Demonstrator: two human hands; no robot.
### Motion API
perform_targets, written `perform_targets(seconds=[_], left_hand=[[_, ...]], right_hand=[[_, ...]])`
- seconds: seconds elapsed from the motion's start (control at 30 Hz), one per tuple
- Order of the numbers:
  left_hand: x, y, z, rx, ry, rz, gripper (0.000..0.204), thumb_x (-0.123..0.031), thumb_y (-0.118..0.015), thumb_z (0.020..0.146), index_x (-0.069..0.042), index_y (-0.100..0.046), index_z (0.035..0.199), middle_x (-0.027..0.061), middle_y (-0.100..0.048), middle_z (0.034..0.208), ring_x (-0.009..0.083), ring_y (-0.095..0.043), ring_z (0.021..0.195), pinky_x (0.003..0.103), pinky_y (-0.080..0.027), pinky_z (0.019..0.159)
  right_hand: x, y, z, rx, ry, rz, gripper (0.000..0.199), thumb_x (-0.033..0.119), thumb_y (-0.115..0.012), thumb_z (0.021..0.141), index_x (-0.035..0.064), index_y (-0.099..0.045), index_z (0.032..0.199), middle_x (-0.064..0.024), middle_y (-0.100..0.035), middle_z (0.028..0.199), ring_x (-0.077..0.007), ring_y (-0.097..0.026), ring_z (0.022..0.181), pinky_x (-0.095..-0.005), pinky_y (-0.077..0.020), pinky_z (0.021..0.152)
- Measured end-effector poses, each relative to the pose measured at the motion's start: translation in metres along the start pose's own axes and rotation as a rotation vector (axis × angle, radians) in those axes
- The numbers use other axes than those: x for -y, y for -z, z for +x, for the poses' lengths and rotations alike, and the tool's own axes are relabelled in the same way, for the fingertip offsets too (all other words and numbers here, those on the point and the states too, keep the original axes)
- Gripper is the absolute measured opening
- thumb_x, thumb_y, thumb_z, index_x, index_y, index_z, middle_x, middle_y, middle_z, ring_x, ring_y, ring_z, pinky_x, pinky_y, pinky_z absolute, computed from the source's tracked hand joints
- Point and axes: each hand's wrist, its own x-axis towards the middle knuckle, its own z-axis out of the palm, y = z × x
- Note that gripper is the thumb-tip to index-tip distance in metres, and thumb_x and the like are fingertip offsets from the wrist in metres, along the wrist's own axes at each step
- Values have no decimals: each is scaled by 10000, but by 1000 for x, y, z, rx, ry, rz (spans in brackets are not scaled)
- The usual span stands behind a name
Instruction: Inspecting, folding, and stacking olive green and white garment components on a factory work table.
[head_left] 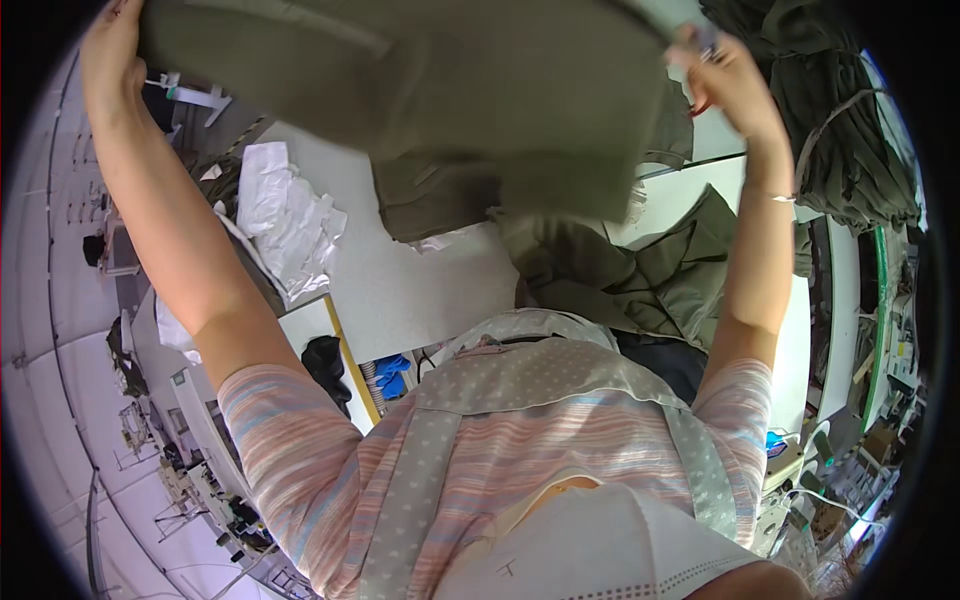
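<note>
A large olive-green garment (430, 90) is stretched up across the top of the head view, its lower edge smeared by motion. My left hand (112, 55) is raised at the upper left, closed at the cloth's left end; its fingertips are partly cut off by the picture's edge. On the other side, my right hand (738, 88) is lifted near the cloth's right edge. Its fingers are curled round what look like small scissors (708, 45), grey metal with a red part, blurred. Beneath the raised cloth, more olive-green fabric (620, 265) lies crumpled on the white table (420, 290).
Crumpled white sheets (285, 220) lie on the table's left side. An open drawer by my waist holds a blue item (392, 375). Bundled dark green garments (845, 130) are piled at the far right. Sewing machines (225, 510) stand beyond to the left.
</note>
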Motion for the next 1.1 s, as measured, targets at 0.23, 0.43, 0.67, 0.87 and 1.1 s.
perform_targets(seconds=[0.23, 0.43, 0.67, 0.87, 1.1], left_hand=[[67, -79, -27, 119, -261, 150, 106, -41, -592, 861, 44, -591, 798, 129, -585, 759, 201, -504, 627, 371, -435, 577], [122, -75, -137, 64, -7, -220, 197, 7, -550, 861, -21, -647, 1030, 91, -709, 1084, 139, -636, 1008, 256, -499, 839], [207, -74, -383, 111, 439, -26, 128, -78, -553, 938, -33, -618, 1039, 136, -650, 1207, 233, -570, 1186, 368, -400, 1047], [252, -87, -434, -32, 747, -59, 94, -89, -562, 948, -34, -626, 989, 59, -648, 1049, 117, -563, 929, 299, -432, 883], [256, -102, -420, -70, 715, 115, 166, 30, -621, 861, -44, -652, 1006, 33, -634, 972, 143, -577, 942, 303, -446, 841]], right_hand=[[24, 44, 39, -710, 352, 78, 349, 320, -679, 912, 36, -611, 1103, -65, -661, 820, -155, -667, 747, -293, -507, 614], [-84, 1, 30, -830, 593, -375, 254, -117, -532, 827, 16, -658, 1003, -103, -660, 1081, -186, -645, 996, -296, -514, 852], [-254, -175, -41, -516, 18, -152, 385, -181, -527, 768, -12, -662, 1086, -149, -560, 1280, -282, -607, 1113, -346, -493, 936], [-286, -183, -56, -536, -226, -27, 330, -92, -542, 862, 18, -651, 1154, -104, -670, 1138, -169, -650, 949, -292, -510, 837], [-290, -99, 10, -805, -309, 255, 339, 61, -586, 937, 149, -668, 1254, 48, -559, 775, -50, -436, 624, -218, -379, 550]])
